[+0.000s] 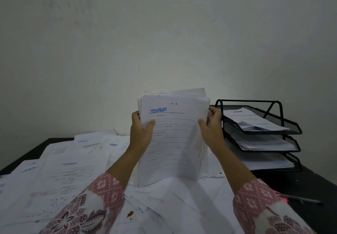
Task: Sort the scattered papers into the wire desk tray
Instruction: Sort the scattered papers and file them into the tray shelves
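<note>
I am standing a thick stack of papers (173, 139) upright on the worktop (313, 182), left hand (141, 131) and right hand (212, 124) clamping its side edges; floppy, slippery sheets, so I'm gripping firmly mid-edge beside the wire desk tray (262, 133).

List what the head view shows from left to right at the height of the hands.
Scattered papers → left hand → held stack of papers → right hand → wire desk tray.
</note>
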